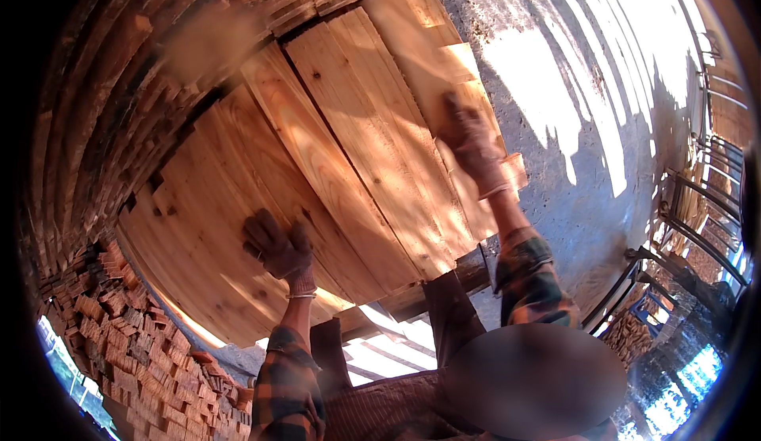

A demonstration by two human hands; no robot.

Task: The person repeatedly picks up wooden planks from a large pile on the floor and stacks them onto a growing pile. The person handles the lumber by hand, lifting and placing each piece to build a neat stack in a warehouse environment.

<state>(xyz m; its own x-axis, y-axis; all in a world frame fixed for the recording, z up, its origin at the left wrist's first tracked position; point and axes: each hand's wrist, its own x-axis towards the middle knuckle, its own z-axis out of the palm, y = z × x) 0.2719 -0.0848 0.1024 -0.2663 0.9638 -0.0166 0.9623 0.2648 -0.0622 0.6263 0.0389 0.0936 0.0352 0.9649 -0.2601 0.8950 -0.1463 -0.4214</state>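
Observation:
Several long pale wooden planks [349, 148] lie side by side in a layer in front of me. My left hand [277, 247], in a brown work glove, rests flat on a wide plank at the lower left of the layer. My right hand [473, 146], also gloved, presses on a narrower plank [460, 84] at the layer's right edge. Both forearms wear plaid sleeves. Neither hand lifts anything.
Tall stacks of cut boards [103, 124] rise behind and to the left, with more stacked ends [127, 362] at the lower left. A sunlit concrete floor [587, 124] lies to the right. Metal racks [697, 227] stand at the far right. Dark timber bearers [468, 271] support the layer.

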